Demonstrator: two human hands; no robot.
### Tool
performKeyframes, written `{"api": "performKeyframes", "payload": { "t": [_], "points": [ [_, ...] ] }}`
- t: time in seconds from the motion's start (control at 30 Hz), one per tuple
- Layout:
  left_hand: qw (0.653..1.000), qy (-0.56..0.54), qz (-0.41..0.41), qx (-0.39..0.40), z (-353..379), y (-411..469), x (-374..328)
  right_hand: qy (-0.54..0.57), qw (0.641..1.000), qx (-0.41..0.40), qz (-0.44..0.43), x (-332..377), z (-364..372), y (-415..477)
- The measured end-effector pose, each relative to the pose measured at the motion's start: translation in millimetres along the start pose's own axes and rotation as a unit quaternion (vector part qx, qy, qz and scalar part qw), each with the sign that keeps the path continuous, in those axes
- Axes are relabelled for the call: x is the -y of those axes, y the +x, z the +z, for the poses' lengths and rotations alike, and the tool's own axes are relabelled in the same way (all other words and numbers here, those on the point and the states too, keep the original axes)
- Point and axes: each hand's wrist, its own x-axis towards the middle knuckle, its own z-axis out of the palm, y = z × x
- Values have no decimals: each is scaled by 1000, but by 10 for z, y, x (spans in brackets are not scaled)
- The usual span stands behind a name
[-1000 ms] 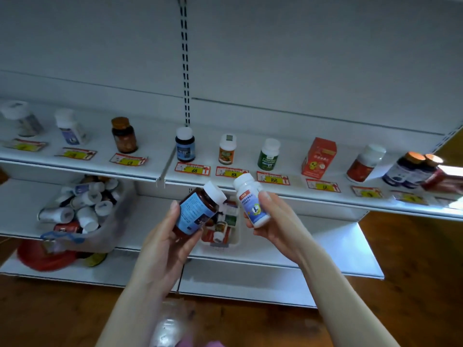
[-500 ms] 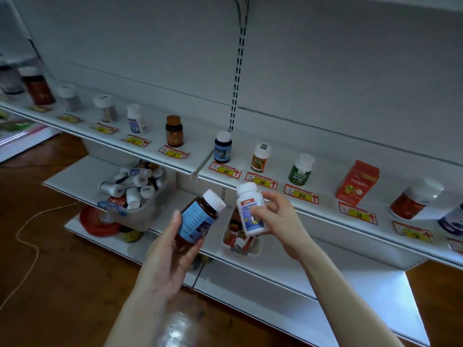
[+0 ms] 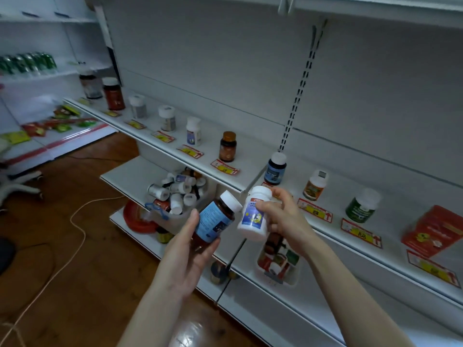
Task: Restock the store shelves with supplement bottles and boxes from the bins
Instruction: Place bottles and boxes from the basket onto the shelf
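left hand [image 3: 186,251] grips the brown bottle [image 3: 215,220]; right hand [image 3: 283,219] clasps the white bottle [image 3: 254,216].

Floor [image 3: 87,259]: glossy wood
Shelf [image 3: 253,156]: matt metal
White bottle [image 3: 253,221]: smooth plastic
Brown bottle [image 3: 213,221]: glossy, paper label

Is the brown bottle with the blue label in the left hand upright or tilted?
Tilted: the brown bottle has its white cap leaning up and right toward the white bottle, base low in the left hand.
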Motion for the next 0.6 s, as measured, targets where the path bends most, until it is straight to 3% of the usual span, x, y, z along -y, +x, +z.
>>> {"api": "performKeyframes", "payload": {
  "t": [0.2, 0.43, 0.6],
  "points": [
    [999, -28, 13, -17, -352, 501, -664, -6, 1000, 24, 0, 188, 635, 671],
    [1000, -19, -12, -11, -664, 1164, -1632, -145, 989, -12, -15, 603, 1326, 1586],
    [999, 9, -33, 8, -657, 1519, -1936, -352, 932, -65, -60, 817, 1393, 1991]
  ]
}}
